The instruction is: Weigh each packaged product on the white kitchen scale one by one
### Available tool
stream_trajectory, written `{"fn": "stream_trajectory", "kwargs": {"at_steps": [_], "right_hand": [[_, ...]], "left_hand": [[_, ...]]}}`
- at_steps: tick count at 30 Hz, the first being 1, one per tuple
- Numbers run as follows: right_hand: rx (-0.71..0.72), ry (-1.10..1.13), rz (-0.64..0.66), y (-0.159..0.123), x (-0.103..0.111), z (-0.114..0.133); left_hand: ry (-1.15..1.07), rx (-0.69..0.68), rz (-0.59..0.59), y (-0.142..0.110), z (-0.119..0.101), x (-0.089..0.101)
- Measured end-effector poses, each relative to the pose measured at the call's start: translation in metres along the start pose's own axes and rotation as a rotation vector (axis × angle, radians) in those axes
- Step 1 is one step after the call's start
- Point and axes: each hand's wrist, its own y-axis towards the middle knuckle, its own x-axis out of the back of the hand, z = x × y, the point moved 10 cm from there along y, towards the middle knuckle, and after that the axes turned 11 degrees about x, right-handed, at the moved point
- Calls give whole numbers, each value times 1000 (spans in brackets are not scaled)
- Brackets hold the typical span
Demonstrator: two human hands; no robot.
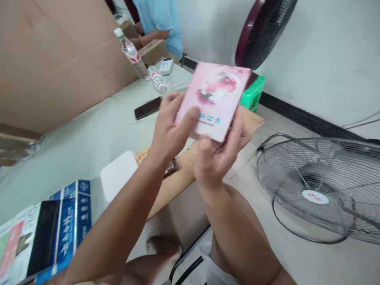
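Note:
A pink notebook (218, 93) with red, black and white artwork and blue lettering on its cover is held up above the table's edge, tilted. My left hand (175, 126) grips its left side, the thumb lying on the cover. Around the lower right corner closes my right hand (221, 152), its thumb at the bottom edge and fingers behind. Partly hidden behind my left forearm are a white rounded flat thing (117, 174) and a brown packet (171, 168). A dark oblong case (147, 108) lies on the table just left of my left hand.
Bottles (130, 53) stand and lean at the back of the table (86, 130), beside a large cardboard sheet (59, 43). Blue and white boxes (67, 225) lie front left. A floor fan (314, 194) is at right, another fan (264, 31) behind. A person in blue (160, 19) works at the back.

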Motion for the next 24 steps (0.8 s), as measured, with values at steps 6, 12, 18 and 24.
{"fn": "stream_trajectory", "kwargs": {"at_steps": [6,12,18,24], "right_hand": [[-223,-185,-179,25,46,-83],[-658,-165,-161,23,48,-144],[-761,-51,-87,24,38,-169],[-708,-10,-70,25,31,-170]], "left_hand": [[265,-26,309,64,-16,-135],[544,15,299,92,13,-176],[527,-108,328,141,40,-184],[673,-112,598,146,70,-208]]}}
